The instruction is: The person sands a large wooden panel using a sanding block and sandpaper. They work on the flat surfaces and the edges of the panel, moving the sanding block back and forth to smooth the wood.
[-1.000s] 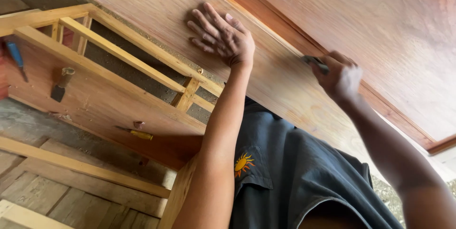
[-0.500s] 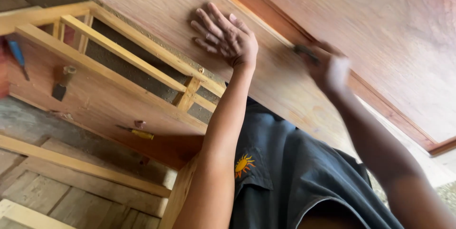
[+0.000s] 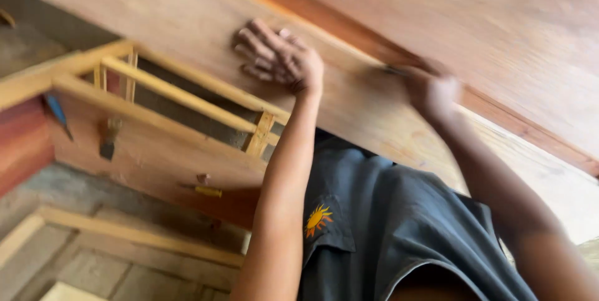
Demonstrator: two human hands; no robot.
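My left hand (image 3: 277, 58) lies flat with spread fingers on a broad reddish-brown wooden panel (image 3: 187, 14). To its right, my right hand (image 3: 430, 92) is closed around a small grey tool (image 3: 390, 70), blurred by motion. It presses the tool against the edge where the panel meets a darker raised wooden strip (image 3: 349, 36). Both forearms reach out from my dark grey shirt (image 3: 374, 226).
A light wooden frame with slats (image 3: 181, 98) adjoins the panel on the left. On the board beyond it lie a blue-handled tool (image 3: 57, 111), a dark scraper-like tool (image 3: 109, 139) and a yellow-handled screwdriver (image 3: 209, 190). Wooden battens (image 3: 137, 235) lie on the floor.
My right hand has slid left along the darker strip with the tool, closer to my left hand. The view has shifted and blurred. My left hand stays flat on the panel.
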